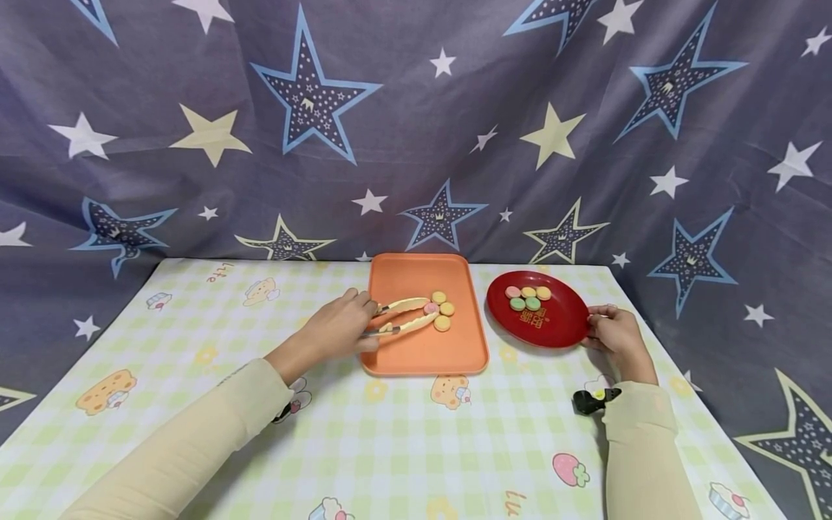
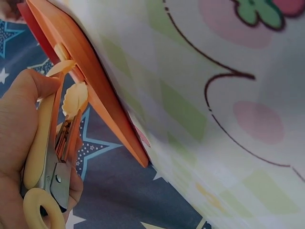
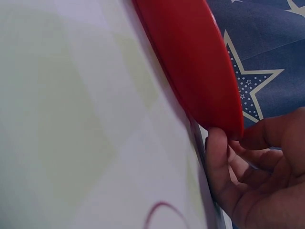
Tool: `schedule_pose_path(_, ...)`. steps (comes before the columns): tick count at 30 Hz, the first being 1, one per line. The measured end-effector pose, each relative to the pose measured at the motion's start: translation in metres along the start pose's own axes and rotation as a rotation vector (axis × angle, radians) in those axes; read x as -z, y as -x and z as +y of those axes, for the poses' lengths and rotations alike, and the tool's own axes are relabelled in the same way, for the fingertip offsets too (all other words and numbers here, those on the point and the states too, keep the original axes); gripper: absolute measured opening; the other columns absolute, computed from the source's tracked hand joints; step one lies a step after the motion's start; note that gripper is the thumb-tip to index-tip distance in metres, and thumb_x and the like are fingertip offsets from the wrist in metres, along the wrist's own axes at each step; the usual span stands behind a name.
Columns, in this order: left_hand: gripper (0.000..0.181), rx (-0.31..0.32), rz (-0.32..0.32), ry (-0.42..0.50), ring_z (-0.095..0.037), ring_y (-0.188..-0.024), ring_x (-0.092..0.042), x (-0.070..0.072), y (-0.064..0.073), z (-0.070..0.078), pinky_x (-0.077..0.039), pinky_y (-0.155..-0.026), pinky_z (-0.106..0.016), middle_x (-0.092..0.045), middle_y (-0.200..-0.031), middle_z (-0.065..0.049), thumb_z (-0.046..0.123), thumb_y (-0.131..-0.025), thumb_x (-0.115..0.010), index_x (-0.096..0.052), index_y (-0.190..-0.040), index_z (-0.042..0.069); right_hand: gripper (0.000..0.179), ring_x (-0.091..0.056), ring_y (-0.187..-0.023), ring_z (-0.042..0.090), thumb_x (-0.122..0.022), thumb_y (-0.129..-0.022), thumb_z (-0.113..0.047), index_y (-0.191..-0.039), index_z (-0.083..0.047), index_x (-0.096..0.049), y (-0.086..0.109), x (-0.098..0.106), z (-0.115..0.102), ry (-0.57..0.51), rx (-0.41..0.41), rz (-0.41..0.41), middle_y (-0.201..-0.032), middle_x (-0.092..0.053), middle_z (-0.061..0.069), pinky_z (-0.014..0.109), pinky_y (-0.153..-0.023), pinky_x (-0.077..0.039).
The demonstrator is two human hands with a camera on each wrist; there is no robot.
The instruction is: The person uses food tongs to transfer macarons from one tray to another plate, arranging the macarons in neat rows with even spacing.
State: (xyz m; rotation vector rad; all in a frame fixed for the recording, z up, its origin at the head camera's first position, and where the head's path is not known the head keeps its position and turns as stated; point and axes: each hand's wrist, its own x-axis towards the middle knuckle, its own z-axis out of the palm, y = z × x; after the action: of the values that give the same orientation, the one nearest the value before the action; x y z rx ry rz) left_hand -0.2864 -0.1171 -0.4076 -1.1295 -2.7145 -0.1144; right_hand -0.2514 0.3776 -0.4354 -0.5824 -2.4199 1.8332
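The left hand point(image 1: 347, 321) curls round the tongs point(image 1: 401, 329); beyond its fingers, their tips flank a pink cookie point(image 1: 431, 308) on the tray point(image 1: 416, 274), beside three yellow cookies point(image 1: 447, 309). The right hand point(image 1: 616, 336) pinches the right rim of the plate point(image 1: 567, 312), apart from the five cookies point(image 1: 529, 292) on it.

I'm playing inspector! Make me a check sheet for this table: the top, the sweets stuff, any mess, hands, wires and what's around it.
Surface: checked tablecloth with cartoon prints.
Job's things: orange tray with three yellow macarons and a pink macaron between the tips of the tongs; red plate with five macarons: one pink, two yellow, two green.
Clutter: nothing seen.
Hands: left hand holds the tongs; right hand pinches the plate's rim.
Cables: nothing seen.
Surroundings: dark starry cloth behind.
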Motion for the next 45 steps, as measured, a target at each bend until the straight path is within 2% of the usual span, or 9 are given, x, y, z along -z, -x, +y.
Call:
schedule_pose_path(11, 0.027, 0.008, -0.015, 0.024, -0.023, -0.08, -0.04, 0.005, 0.001, 0.002, -0.034, -0.067, -0.035, -0.048, -0.088, -0.003, 0.03, -0.084, -0.067, -0.065, -0.094, 0.006, 0.038, -0.066, -0.066, 0.009, -0.039, -0.106, -0.005, -0.139, 0.012, -0.044, 0.001, 0.0, 0.0, -0.007, 0.006, -0.006, -0.085, -0.064, 0.002, 0.028, -0.064, -0.059)
schedule_pose_path(17, 0.03, 0.009, 0.027, 0.022, -0.023, -0.081, -0.041, 0.008, -0.001, 0.002, -0.037, -0.067, -0.035, -0.05, -0.09, -0.003, 0.031, -0.081, -0.068, -0.065, -0.097, 0.005, 0.038, -0.066, -0.067, 0.009, -0.038, -0.106, -0.005, -0.138, 0.013, -0.044, 0.002, 0.0, 0.0, -0.002, 0.013, -0.014, -0.086, -0.063, 0.003, 0.028, -0.065, -0.06)
schedule_pose_path(24, 0.034, -0.022, 0.056, 0.001, -0.024, -0.085, -0.045, 0.01, -0.006, 0.003, -0.042, -0.074, -0.036, -0.057, -0.097, -0.006, 0.029, -0.082, -0.067, -0.068, -0.103, 0.004, 0.039, -0.066, -0.067, 0.009, -0.038, -0.105, -0.005, -0.139, 0.013, -0.044, 0.002, 0.0, -0.001, -0.003, 0.012, -0.009, -0.086, -0.064, 0.003, 0.028, -0.064, -0.06)
schedule_pose_path(32, 0.029, -0.058, 0.071, 0.0, -0.023, -0.085, -0.046, 0.012, -0.016, 0.015, -0.043, -0.076, -0.036, -0.059, -0.098, -0.007, 0.027, -0.085, -0.065, -0.068, -0.103, 0.004, 0.038, -0.066, -0.068, 0.009, -0.038, -0.106, -0.006, -0.139, 0.012, -0.044, 0.001, 0.0, -0.001, 0.011, 0.0, 0.005, -0.091, -0.064, 0.005, 0.028, -0.065, -0.059)
schedule_pose_path(45, 0.035, -0.1, 0.068, 0.018, -0.024, -0.087, -0.048, 0.016, -0.039, 0.045, -0.044, -0.078, -0.036, -0.062, -0.105, -0.01, 0.028, -0.088, -0.067, -0.069, -0.11, 0.002, 0.037, -0.065, -0.068, 0.01, -0.038, -0.106, -0.006, -0.138, 0.011, -0.045, 0.002, -0.001, -0.001, 0.013, -0.007, 0.01, -0.091, -0.063, 0.006, 0.027, -0.065, -0.059)
